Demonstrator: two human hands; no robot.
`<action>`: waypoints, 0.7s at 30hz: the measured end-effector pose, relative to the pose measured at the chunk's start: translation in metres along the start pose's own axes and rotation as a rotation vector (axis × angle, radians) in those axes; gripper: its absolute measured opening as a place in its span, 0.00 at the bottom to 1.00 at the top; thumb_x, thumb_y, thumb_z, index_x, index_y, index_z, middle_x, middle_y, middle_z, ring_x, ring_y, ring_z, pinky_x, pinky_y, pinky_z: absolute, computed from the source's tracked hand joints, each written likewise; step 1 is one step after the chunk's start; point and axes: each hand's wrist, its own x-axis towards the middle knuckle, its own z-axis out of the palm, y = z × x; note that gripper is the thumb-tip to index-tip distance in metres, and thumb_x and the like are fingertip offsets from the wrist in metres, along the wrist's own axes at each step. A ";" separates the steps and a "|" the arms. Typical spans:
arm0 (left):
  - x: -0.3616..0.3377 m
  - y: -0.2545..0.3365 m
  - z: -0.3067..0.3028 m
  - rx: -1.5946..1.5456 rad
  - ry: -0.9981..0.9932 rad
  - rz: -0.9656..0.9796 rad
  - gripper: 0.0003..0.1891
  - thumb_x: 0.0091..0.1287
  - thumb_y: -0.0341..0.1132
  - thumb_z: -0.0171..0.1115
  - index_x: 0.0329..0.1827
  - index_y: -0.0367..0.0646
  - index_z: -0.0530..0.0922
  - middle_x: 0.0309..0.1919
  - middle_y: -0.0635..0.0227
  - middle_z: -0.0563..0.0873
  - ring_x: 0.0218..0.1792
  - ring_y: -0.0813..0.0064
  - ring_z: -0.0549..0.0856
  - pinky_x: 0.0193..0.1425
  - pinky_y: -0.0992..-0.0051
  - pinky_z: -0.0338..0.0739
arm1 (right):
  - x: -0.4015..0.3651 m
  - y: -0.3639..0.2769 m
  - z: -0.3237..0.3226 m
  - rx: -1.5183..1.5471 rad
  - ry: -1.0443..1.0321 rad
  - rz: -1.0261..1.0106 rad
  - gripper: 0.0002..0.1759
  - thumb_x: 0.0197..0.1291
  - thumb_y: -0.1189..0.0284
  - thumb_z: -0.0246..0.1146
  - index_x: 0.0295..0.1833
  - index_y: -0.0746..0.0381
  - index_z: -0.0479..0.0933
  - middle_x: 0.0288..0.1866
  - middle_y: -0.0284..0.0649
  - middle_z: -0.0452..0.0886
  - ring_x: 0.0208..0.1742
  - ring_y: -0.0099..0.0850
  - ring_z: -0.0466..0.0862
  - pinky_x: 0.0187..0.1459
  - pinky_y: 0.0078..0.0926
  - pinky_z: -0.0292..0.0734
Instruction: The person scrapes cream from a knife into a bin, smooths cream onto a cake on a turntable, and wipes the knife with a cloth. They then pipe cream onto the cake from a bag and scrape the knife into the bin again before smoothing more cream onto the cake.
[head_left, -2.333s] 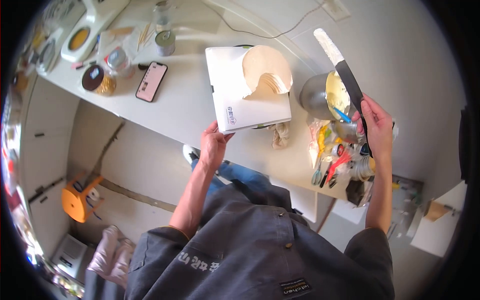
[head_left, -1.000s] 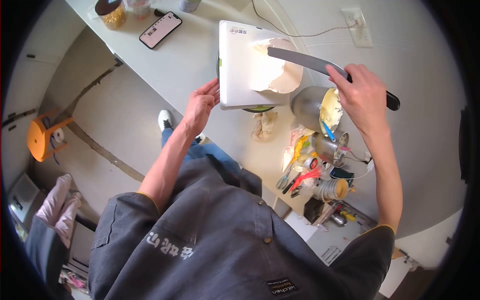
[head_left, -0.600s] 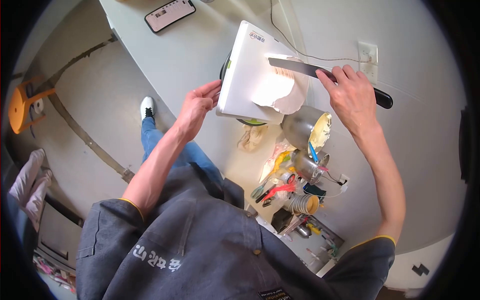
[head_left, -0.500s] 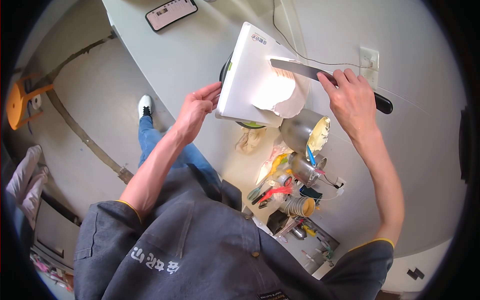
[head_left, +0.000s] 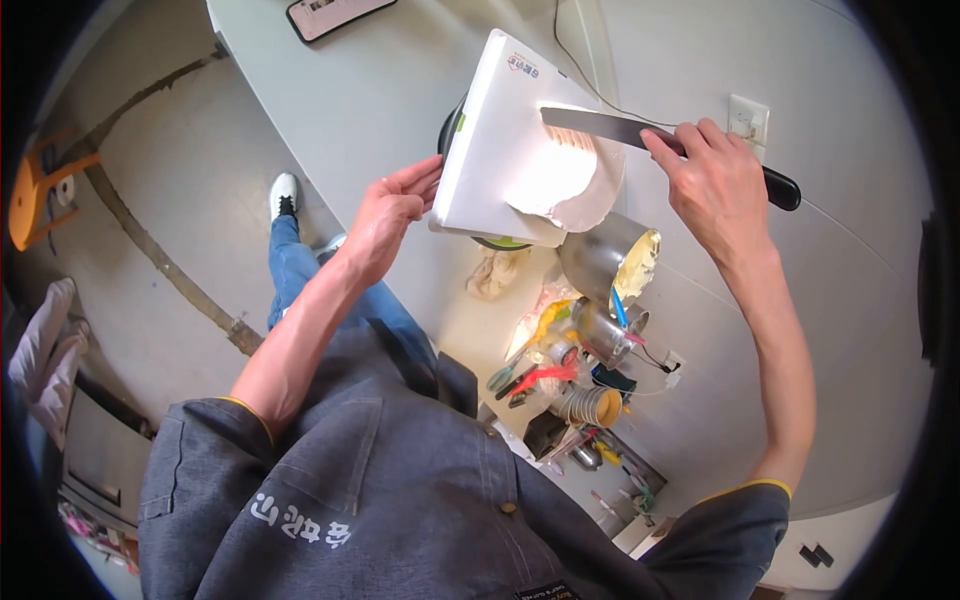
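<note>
A cream-covered cake (head_left: 570,185) sits on a square white board (head_left: 490,140) atop a dark turntable (head_left: 495,241) on the grey-white counter. My left hand (head_left: 388,215) touches the board's near edge with fingers spread. My right hand (head_left: 720,185) grips the black handle of a long metal spatula (head_left: 600,125). Its blade lies flat across the top of the cake.
Right of the cake stands a steel bowl of cream (head_left: 615,262). Past it are a metal cup (head_left: 598,330), scissors and tools (head_left: 530,378) and a stack of paper cups (head_left: 590,405). A crumpled cloth (head_left: 492,275) lies by the turntable. A phone (head_left: 330,12) is at the top; a wall socket (head_left: 748,118) behind.
My right hand brought the spatula down from upright near the bowl and laid its blade across the cake top. My left hand stayed at the board's edge. The view swung round.
</note>
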 end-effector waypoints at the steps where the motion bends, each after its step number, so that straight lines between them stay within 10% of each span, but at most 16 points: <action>1: 0.000 -0.001 0.000 -0.004 0.000 0.004 0.43 0.54 0.14 0.44 0.82 0.23 0.65 0.80 0.49 0.74 0.82 0.63 0.72 0.90 0.65 0.59 | 0.001 -0.001 0.000 -0.007 -0.017 -0.002 0.23 0.52 0.80 0.68 0.55 0.52 0.91 0.37 0.32 0.83 0.42 0.31 0.83 0.40 0.34 0.81; 5: 0.001 -0.005 -0.001 -0.003 0.002 0.016 0.44 0.54 0.14 0.43 0.82 0.24 0.64 0.81 0.49 0.73 0.83 0.63 0.71 0.90 0.65 0.59 | 0.004 -0.001 0.003 0.007 0.013 -0.013 0.08 0.59 0.76 0.69 0.44 0.58 0.88 0.33 0.36 0.82 0.41 0.33 0.84 0.36 0.34 0.79; 21: -0.005 -0.002 0.005 0.033 0.010 0.011 0.45 0.53 0.13 0.43 0.84 0.24 0.62 0.83 0.49 0.70 0.84 0.61 0.68 0.90 0.64 0.58 | -0.011 -0.006 0.002 0.071 -0.250 0.056 0.14 0.61 0.73 0.71 0.52 0.50 0.92 0.32 0.36 0.83 0.39 0.34 0.85 0.37 0.37 0.84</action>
